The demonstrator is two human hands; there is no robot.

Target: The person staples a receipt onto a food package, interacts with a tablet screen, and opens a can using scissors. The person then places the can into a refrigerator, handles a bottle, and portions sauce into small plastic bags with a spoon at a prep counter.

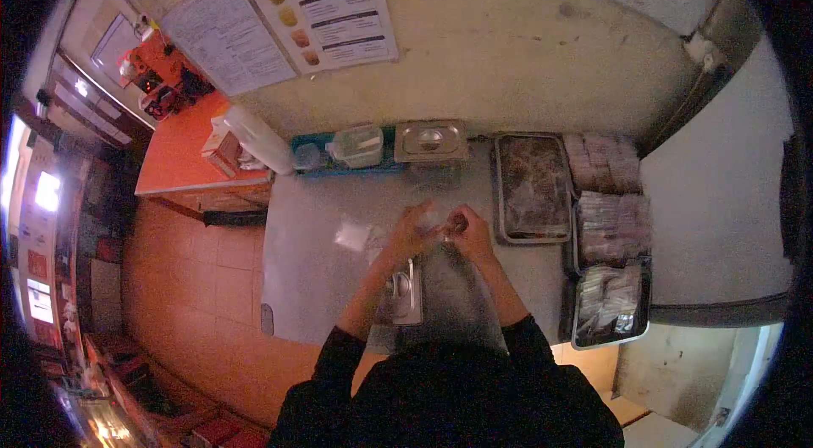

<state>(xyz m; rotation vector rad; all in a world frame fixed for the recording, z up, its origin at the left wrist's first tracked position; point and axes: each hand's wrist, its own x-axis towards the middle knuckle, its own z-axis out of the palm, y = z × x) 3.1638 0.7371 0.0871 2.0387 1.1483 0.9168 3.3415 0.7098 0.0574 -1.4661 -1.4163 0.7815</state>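
Over the middle of the metal table [313,304], both hands are close together. My right hand [470,236] has its fingers closed round a small dark reddish-brown item [457,223]. Beside it, my left hand [412,236] is at what looks like clear plastic, too faint to make out well; its fingers are blurred. A metal lid [406,291] lies on the table under my left forearm. Left of my left hand is a small white packet or stack [352,235].
At the right are a tray of dark contents [533,185] and trays of wrapped packs [611,300]. Along the wall stand a lidded metal container [430,141], a clear plastic tub [357,147] and a white roll [257,139]. An orange counter [182,152] is at the left.
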